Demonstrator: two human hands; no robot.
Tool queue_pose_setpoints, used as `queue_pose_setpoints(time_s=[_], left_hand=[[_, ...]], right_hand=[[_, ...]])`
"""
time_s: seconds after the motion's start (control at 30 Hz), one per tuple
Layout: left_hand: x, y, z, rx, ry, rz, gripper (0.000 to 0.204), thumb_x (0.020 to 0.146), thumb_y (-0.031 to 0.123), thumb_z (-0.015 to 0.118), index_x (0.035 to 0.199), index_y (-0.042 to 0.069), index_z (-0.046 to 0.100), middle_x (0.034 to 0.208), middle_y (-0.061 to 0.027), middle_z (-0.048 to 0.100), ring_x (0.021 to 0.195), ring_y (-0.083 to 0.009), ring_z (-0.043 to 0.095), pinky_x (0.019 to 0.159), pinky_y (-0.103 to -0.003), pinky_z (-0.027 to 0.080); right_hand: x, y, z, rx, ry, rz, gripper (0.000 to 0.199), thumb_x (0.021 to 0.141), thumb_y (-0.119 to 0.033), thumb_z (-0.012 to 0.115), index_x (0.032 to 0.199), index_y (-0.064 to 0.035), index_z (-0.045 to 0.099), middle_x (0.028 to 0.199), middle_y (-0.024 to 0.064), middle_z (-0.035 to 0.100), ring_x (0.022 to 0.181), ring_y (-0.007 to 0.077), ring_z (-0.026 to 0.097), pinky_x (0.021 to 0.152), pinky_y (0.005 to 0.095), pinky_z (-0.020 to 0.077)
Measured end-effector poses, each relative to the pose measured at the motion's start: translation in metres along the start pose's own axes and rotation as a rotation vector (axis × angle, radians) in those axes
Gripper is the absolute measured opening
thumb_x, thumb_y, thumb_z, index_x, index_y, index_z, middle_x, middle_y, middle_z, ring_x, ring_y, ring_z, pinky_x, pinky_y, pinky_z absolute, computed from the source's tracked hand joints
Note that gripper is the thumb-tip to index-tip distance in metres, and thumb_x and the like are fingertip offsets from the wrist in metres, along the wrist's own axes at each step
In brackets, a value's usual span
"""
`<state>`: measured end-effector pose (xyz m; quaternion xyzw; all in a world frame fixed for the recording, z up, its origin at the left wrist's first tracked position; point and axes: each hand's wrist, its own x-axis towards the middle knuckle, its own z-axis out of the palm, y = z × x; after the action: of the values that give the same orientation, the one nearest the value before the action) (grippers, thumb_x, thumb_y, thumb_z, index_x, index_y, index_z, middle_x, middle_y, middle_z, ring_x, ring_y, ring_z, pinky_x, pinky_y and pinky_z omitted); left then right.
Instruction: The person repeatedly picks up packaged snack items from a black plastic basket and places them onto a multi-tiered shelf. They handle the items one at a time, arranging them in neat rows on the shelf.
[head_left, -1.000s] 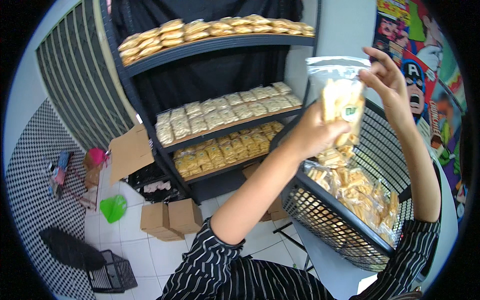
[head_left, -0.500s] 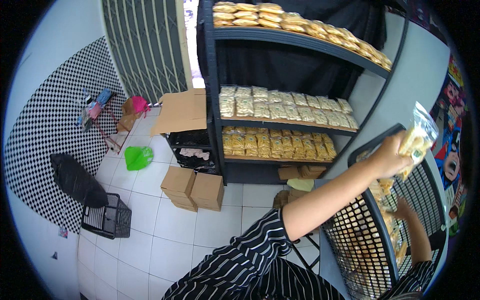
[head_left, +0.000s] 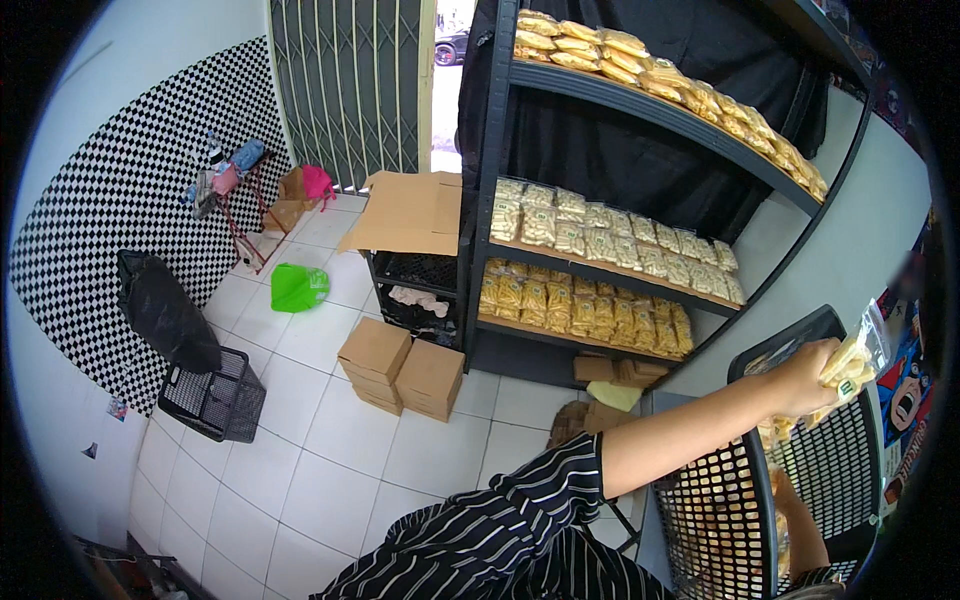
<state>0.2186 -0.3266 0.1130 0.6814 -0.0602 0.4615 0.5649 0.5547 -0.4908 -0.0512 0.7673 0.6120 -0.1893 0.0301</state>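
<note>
My left hand (head_left: pixel 803 382) grips a clear plastic pouch of pale yellow snack sticks (head_left: pixel 850 372) above the black mesh basket (head_left: pixel 712 505) on the right. The pouch is tilted, its clear top end pointing up and away. Inside the basket lie more filled pouches (head_left: pixel 783 545), partly hidden by the basket wall and my arms. My right hand (head_left: pixel 786 492) reaches down among them, and its fingers are hidden.
A black shelf rack (head_left: pixel 600 270) ahead holds rows of packed snack pouches. Brown cardboard boxes (head_left: pixel 400 368) stand on the white tiled floor, with a green plastic bag (head_left: pixel 298 288) behind them. Another black basket (head_left: pixel 212 395) sits at left beside a black bundle (head_left: pixel 165 310).
The view has turned a little, so the rack sits further right. My left hand with the pouch is lower over the basket. My right hand has moved deeper among the pouches.
</note>
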Motion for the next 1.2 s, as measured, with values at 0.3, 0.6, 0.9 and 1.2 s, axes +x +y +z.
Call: queue_pose_setpoints(time_s=[0.3, 0.6, 0.9, 1.2], left_hand=[[0.015, -0.046, 0.009, 0.020, 0.222, 0.051, 0.047, 0.068, 0.006, 0.052, 0.107, -0.009, 0.032, 0.095, -0.0259, 0.051, 0.092, -0.0332, 0.053, 0.080, -0.035, 0.042], [0.031, -0.055, 0.005, -0.194, 0.205, -0.160, 0.040, 0.078, 0.013, 0.049, 0.111, -0.002, 0.033, 0.100, -0.0151, 0.050, 0.091, -0.0212, 0.052, 0.080, -0.031, 0.042], [0.019, -0.013, -0.007, -0.196, 0.183, -0.181, 0.047, 0.075, 0.007, 0.047, 0.120, -0.001, 0.034, 0.101, -0.0114, 0.052, 0.083, -0.0164, 0.055, 0.072, -0.027, 0.046], [0.026, -0.012, -0.001, -0.426, -0.009, -0.235, 0.042, 0.083, 0.029, 0.034, 0.110, -0.002, 0.040, 0.106, -0.0126, 0.048, 0.095, -0.0163, 0.051, 0.081, -0.029, 0.043]], right_hand=[[0.002, -0.077, -0.042, -0.408, 0.032, 0.204, 0.053, 0.065, -0.027, 0.063, 0.108, -0.0002, 0.049, 0.100, 0.0189, 0.055, 0.101, 0.0313, 0.048, 0.085, 0.0360, 0.0400], [-0.027, -0.066, -0.186, 0.160, 0.755, -0.346, 0.037, 0.075, -0.017, 0.054, 0.104, 0.0056, 0.049, 0.093, 0.0151, 0.057, 0.084, 0.0191, 0.054, 0.074, 0.0313, 0.0428], [-0.071, -0.226, -0.234, -0.891, 1.382, -0.713, 0.032, 0.062, 0.003, 0.057, 0.093, -0.0041, 0.054, 0.104, 0.0096, 0.056, 0.099, 0.0241, 0.053, 0.084, 0.0357, 0.0412], [-0.064, -0.220, -0.221, -0.944, 1.356, -0.798, 0.026, 0.069, -0.012, 0.055, 0.095, -0.0114, 0.054, 0.104, 0.0046, 0.056, 0.101, 0.0207, 0.051, 0.086, 0.0365, 0.0397]])
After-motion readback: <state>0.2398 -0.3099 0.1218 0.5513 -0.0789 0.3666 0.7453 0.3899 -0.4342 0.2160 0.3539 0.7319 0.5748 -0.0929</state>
